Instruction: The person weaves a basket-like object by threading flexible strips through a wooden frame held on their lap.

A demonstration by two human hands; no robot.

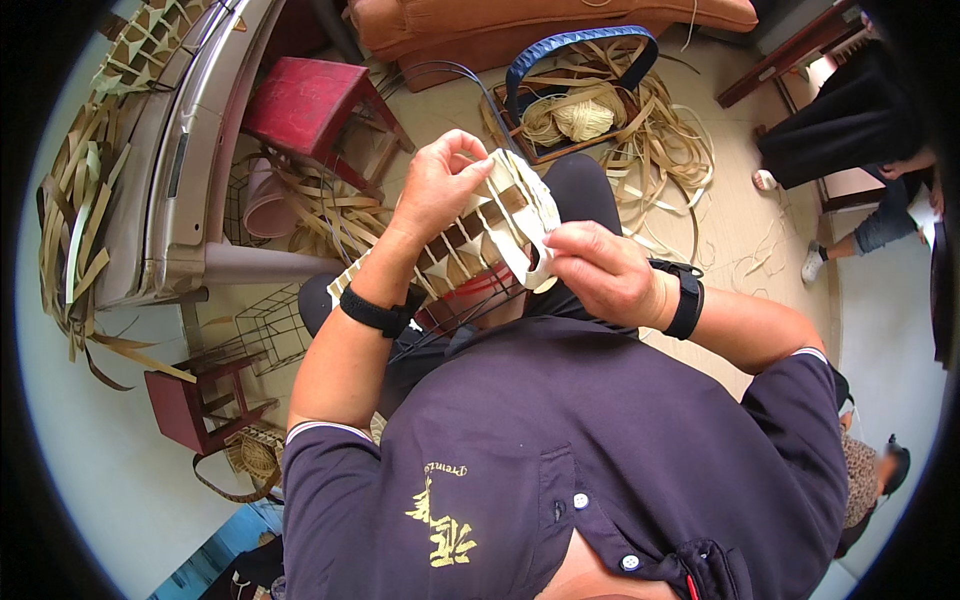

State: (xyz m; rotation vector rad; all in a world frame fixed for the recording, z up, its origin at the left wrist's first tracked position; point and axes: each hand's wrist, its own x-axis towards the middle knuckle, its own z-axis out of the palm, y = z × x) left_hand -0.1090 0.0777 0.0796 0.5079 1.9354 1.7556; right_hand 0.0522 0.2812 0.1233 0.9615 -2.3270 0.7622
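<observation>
Cream weaving (538,207) is pinched by the left grip (438,187) and right grip (608,272).

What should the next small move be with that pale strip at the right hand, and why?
Probably ease the pale strip snug with the right hand while the left hand steadies the openwork piece. The right hand pinches the strip where it bows out in a curve around a dark gap, and the left is at the piece's upper edge.
</observation>
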